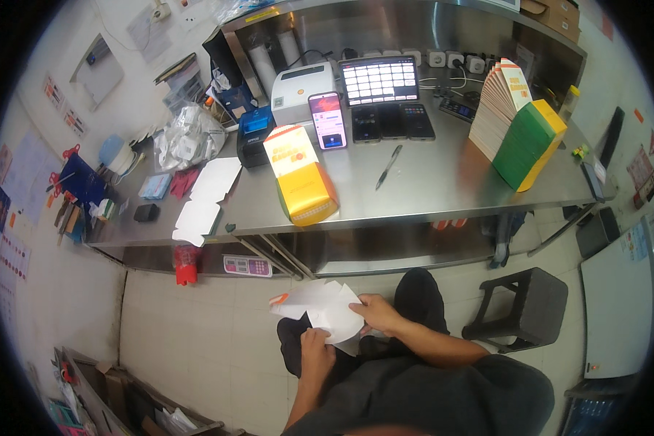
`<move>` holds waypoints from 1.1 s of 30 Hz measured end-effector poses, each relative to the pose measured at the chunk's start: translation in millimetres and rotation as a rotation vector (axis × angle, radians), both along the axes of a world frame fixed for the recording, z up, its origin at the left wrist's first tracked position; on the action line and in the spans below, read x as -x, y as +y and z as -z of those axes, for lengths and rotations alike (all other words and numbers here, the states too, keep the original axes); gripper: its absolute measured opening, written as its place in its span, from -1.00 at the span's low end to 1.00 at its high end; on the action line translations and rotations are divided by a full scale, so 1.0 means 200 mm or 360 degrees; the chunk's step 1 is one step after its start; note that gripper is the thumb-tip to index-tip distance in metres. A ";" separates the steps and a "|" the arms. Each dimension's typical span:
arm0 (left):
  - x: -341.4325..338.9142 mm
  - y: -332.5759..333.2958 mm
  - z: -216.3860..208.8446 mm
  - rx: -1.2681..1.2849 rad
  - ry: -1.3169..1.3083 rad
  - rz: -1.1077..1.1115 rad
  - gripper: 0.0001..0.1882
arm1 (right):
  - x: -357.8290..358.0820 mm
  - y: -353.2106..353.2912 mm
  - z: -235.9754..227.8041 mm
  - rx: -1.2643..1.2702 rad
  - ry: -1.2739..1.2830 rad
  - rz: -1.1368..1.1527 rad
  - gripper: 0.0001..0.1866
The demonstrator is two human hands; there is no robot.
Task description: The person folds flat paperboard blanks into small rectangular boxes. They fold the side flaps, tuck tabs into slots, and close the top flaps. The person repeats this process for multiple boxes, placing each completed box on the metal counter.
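Over my lap I hold a flat white paperboard carton blank (332,311), its pale inner side up and a bit of orange print at its left end. My left hand (317,350) pinches the near lower edge. My right hand (377,312) grips the right edge, thumb on top and the other fingers partly hidden beneath. On the steel table ahead stands a yellow and white printed carton (307,190). A thick stack of flat printed cartons (495,109) leans at the right, next to a green and yellow stack (528,149).
The steel table (421,192) holds a tablet (379,80), several phones, an upright phone (328,121), a pen (389,167), a white label printer (303,93), a black printer (256,138) and unfolded white blanks (205,200). A dark stool (519,309) stands at my right.
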State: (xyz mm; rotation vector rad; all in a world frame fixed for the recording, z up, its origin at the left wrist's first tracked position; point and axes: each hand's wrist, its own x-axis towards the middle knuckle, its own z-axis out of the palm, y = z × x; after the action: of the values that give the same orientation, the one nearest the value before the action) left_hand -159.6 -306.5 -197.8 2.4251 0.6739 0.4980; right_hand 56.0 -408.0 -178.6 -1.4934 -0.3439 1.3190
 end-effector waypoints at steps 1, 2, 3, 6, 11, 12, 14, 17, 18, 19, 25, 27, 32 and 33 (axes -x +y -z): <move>-0.02 -0.01 -0.01 -0.0060 -0.0006 0.0026 -0.60 | 0.01 -0.01 0.02 -0.0040 -0.0013 0.0013 -0.64; -0.05 -0.01 -0.02 -0.0121 -0.0014 0.0059 -0.58 | 0.02 -0.01 0.03 -0.0083 -0.0013 0.0026 -0.66; -0.08 -0.02 -0.03 -0.0183 -0.0022 0.0093 -0.56 | 0.02 -0.01 0.05 -0.0134 0.0011 0.0040 -0.68; -0.16 -0.05 -0.10 -0.0213 -0.0113 0.0141 -0.50 | 0.04 -0.01 0.09 -0.0248 -0.0063 0.0055 -0.71; -0.21 -0.11 -0.16 -0.0172 0.0002 -0.0057 -0.53 | 0.09 0.01 0.06 -0.0320 0.0085 0.0370 -0.72; -0.22 -0.10 -0.16 -0.0161 -0.0004 -0.0074 -0.55 | 0.09 0.00 0.04 -0.0349 0.0210 0.0439 -0.71; -0.25 -0.10 -0.15 0.0133 -0.0121 -0.0185 -0.64 | 0.08 0.00 0.02 -0.0219 0.0151 0.0428 -0.70; -0.27 -0.10 -0.14 0.0447 -0.0274 -0.0303 -0.73 | 0.08 0.01 0.02 -0.0322 0.0053 0.0412 -0.69; -0.28 -0.10 -0.14 0.0544 -0.0306 -0.0335 -0.76 | 0.08 0.01 0.03 -0.0346 0.0041 0.0410 -0.68; -0.28 -0.09 -0.15 0.0434 -0.0332 -0.0308 -0.78 | 0.08 0.01 0.03 -0.0413 0.0015 0.0418 -0.68; -0.28 -0.05 -0.15 0.0211 -0.0435 -0.0306 -0.85 | 0.08 0.05 0.07 -0.0546 0.0069 0.0440 -0.67; -0.28 -0.04 -0.12 0.0485 -0.0510 -0.0434 -0.87 | 0.08 0.06 0.07 -0.0564 0.0099 0.0404 -0.67; -0.29 -0.03 -0.05 0.1679 -0.0817 -0.0703 -0.90 | 0.10 0.03 0.02 -0.0574 -0.1099 0.0194 -0.70; -0.29 -0.04 -0.05 0.1776 -0.0838 -0.0727 -0.90 | 0.11 0.02 0.01 -0.0610 -0.1390 0.0146 -0.71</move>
State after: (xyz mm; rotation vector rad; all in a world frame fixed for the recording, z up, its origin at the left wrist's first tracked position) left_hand -102.5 -313.8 -187.3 1.0422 0.9269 0.6608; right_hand 34.3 -404.9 -180.7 -1.6471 -1.0064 0.4199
